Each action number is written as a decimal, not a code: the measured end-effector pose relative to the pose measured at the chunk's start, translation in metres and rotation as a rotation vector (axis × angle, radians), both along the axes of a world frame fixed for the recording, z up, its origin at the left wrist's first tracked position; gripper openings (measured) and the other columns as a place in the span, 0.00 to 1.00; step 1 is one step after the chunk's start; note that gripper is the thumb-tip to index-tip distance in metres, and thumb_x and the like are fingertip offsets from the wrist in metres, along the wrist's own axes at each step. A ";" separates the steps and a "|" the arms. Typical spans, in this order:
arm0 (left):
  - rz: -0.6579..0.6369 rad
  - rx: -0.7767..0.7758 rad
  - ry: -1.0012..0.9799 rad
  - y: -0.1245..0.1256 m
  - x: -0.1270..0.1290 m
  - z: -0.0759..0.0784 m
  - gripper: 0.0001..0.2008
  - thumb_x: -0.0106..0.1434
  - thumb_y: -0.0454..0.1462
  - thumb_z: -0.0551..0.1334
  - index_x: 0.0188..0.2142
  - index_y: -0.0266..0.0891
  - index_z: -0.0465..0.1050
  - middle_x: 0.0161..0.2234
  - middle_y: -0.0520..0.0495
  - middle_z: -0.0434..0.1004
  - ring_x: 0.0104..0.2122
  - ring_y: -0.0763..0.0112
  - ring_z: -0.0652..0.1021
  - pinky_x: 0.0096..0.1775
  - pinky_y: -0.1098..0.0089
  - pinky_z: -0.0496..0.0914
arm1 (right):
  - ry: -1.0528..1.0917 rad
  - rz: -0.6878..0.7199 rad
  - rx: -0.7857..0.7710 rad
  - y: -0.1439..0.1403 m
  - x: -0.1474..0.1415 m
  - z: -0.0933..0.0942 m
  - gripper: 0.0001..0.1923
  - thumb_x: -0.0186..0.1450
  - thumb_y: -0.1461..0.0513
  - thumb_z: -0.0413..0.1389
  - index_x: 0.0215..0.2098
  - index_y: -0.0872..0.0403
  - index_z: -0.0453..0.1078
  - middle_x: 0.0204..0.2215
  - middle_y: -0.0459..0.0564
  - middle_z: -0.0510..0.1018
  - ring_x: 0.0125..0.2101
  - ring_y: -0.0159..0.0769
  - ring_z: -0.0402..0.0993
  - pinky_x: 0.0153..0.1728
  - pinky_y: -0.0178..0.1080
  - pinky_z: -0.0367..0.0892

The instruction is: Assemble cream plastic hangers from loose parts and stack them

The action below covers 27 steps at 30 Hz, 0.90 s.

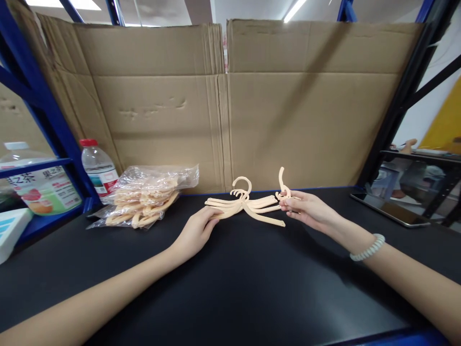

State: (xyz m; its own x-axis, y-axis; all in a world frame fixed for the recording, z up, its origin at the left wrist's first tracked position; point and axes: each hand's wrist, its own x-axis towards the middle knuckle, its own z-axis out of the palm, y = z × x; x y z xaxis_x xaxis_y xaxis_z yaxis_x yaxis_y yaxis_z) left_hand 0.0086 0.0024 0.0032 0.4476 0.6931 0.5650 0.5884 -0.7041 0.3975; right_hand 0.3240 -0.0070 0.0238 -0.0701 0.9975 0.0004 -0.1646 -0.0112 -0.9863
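Several cream clothes hangers lie in a loose stack near the back of the black table, their hooks toward the cardboard. My left hand is closed on the left arm ends of this stack, thumb and fingers pinching them. To the right of the stack, my right hand grips a small cream hanger piece with a curved hook that points upward. The fingers hide most of that piece. Its fingertips are close to the right ends of the stacked hangers.
Clear plastic bags of cream hangers lie at the back left. Behind them stands a red-capped bottle. A dark phone or tablet rests at the right. Cardboard panels wall off the back of the black table.
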 end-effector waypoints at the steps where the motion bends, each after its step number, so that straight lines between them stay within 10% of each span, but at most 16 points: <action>1: 0.008 -0.006 -0.008 0.000 0.000 0.001 0.08 0.65 0.35 0.53 0.40 0.40 0.70 0.40 0.45 0.77 0.41 0.64 0.77 0.45 0.63 0.70 | -0.016 0.027 -0.007 0.000 0.000 -0.001 0.12 0.54 0.63 0.64 0.36 0.55 0.72 0.32 0.48 0.76 0.35 0.31 0.73 0.37 0.34 0.70; 9: 0.038 -0.075 -0.037 0.002 -0.001 -0.002 0.07 0.63 0.35 0.53 0.39 0.39 0.68 0.37 0.45 0.76 0.39 0.63 0.77 0.42 0.62 0.71 | -0.085 0.060 0.021 0.005 0.001 -0.009 0.11 0.49 0.62 0.68 0.27 0.56 0.72 0.25 0.43 0.72 0.25 0.25 0.69 0.30 0.32 0.70; 21: 0.053 -0.104 -0.050 -0.001 -0.002 -0.001 0.05 0.62 0.35 0.53 0.36 0.39 0.67 0.35 0.46 0.74 0.36 0.65 0.76 0.41 0.63 0.71 | -0.080 0.201 -0.127 0.005 0.007 -0.004 0.08 0.56 0.62 0.65 0.29 0.57 0.71 0.36 0.53 0.78 0.39 0.37 0.77 0.43 0.39 0.74; 27: 0.057 -0.088 -0.040 -0.001 -0.001 0.000 0.05 0.62 0.34 0.54 0.36 0.39 0.67 0.34 0.47 0.74 0.35 0.65 0.75 0.41 0.64 0.70 | -0.063 0.257 -0.188 0.005 0.007 -0.005 0.11 0.55 0.62 0.65 0.26 0.57 0.67 0.27 0.50 0.77 0.34 0.39 0.79 0.41 0.41 0.75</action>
State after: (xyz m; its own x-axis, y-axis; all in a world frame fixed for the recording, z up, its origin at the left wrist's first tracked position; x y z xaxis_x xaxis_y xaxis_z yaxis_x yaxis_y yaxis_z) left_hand 0.0074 0.0016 0.0028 0.3843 0.7647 0.5173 0.6089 -0.6311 0.4806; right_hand 0.3309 -0.0024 0.0192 -0.3139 0.9293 -0.1945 -0.0716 -0.2275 -0.9711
